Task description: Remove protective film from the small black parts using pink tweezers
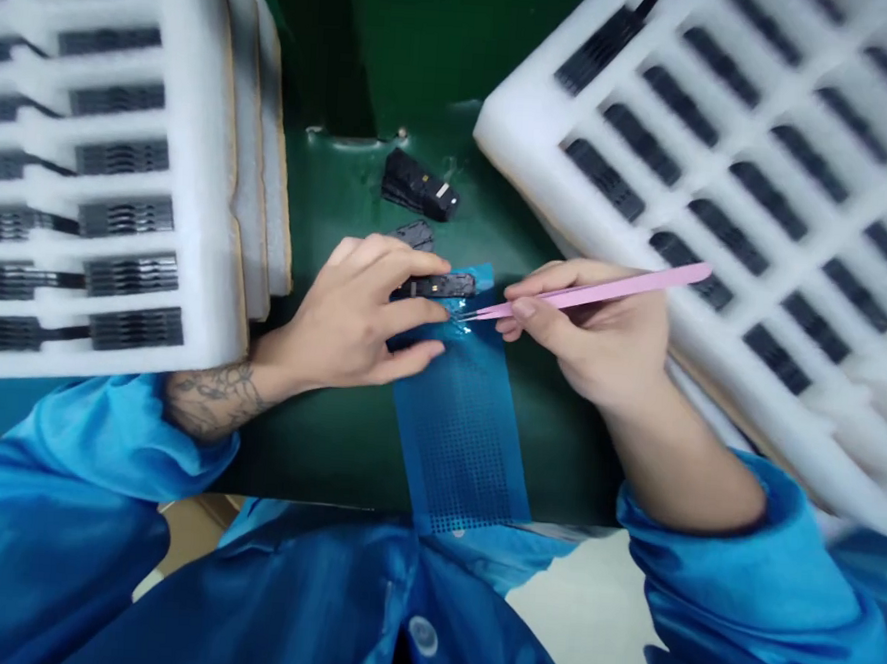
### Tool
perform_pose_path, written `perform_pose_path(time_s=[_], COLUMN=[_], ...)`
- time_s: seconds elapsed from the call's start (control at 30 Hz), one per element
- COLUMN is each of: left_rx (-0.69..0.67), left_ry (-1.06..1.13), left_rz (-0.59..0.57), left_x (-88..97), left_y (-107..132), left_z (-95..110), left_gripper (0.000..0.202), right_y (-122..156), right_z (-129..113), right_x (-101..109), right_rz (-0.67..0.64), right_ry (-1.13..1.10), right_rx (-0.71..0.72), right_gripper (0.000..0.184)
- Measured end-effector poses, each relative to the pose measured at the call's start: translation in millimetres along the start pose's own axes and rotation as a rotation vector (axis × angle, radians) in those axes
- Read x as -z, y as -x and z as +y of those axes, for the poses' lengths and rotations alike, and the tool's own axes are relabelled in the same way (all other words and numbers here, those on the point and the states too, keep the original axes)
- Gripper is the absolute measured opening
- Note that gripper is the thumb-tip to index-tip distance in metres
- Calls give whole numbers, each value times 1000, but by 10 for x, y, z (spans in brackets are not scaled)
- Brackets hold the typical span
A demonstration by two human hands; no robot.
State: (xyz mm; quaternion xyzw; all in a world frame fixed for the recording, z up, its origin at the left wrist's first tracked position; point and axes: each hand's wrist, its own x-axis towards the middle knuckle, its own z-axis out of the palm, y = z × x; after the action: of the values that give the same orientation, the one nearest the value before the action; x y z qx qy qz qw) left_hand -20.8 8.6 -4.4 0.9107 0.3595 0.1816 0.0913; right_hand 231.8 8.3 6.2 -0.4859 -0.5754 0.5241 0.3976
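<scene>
- Left hand [346, 316]: clamped on a black plastic module [435, 286], above the blue perforated sheet [459, 433], mid-worktop [332, 195].
- Right hand [586, 331]: pinching pink tweezers [603, 295], tips together beside the module.
- Left: stacked modules [418, 185] near the far edge; loaded foam trays [516, 126] either side.

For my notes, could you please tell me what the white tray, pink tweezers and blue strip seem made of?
The white tray looks like soft foam, matte and round-edged. The pink tweezers look like coated metal, smooth and faintly shiny. The blue strip seems thin plastic film, glossy, with punched holes.
</scene>
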Motion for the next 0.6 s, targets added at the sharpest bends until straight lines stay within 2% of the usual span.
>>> perform_pose_path(time_s=[0.1, 0.23, 0.4, 0.6], left_rx=[-100, -116, -93, -16], left_ry=[14, 12, 47, 104], left_rz=[-20, 22, 29, 13], left_x=[-13, -29, -25, -60], left_y=[11, -10, -38, -41], left_z=[-21, -28, 1, 17], left_gripper=[46, 40, 31, 29], right_y=[-14, -34, -31, 34], right_z=[-12, -30, 4, 61], right_x=[75, 112, 102, -13], right_rz=[-155, -247, -229, -88], right_ry=[15, 29, 2, 71], right_rx=[13, 18, 9, 156], right_gripper=[19, 15, 14, 12])
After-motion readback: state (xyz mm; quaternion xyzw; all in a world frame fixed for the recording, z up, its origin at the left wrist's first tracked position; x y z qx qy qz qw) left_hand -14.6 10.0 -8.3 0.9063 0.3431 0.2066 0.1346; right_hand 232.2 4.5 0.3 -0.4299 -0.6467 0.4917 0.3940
